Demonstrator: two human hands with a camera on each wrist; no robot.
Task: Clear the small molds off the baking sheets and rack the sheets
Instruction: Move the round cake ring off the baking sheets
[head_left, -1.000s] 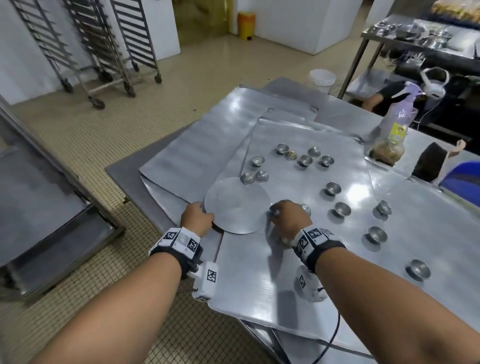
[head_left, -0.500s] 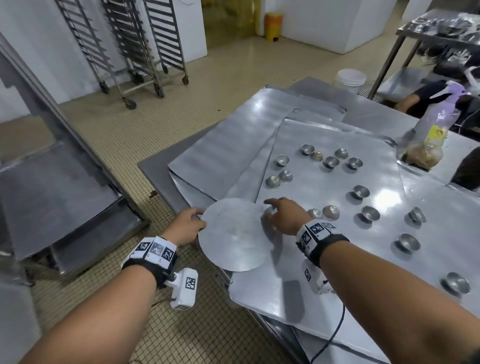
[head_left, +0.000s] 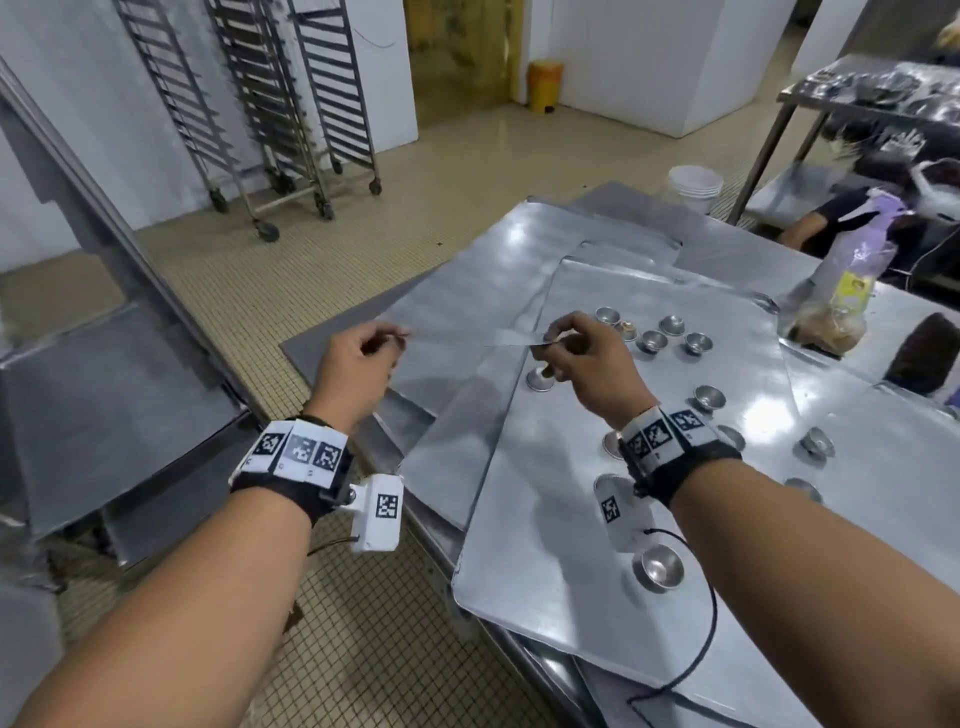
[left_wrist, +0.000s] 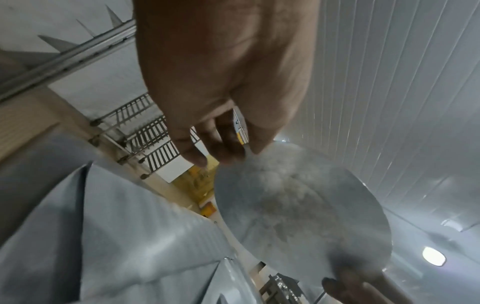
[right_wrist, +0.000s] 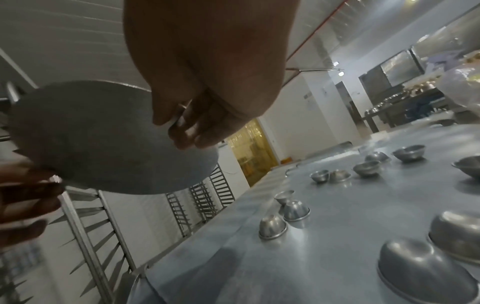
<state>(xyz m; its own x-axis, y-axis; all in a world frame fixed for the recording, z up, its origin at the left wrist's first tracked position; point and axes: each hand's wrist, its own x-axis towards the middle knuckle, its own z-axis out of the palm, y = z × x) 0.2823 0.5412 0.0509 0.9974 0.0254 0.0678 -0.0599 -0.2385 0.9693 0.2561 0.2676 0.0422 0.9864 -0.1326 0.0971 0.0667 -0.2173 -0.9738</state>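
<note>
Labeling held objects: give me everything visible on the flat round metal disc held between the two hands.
The flat round metal disc is thin, dull grey and rimless, its underside mottled with cloudy marks. It is held in the air, roughly level, above the grey metal baking sheets, touching none of them; the head view shows it edge-on as a thin sliver. The left hand pinches one edge and the right hand pinches the opposite edge. Nothing rests on it.
</note>
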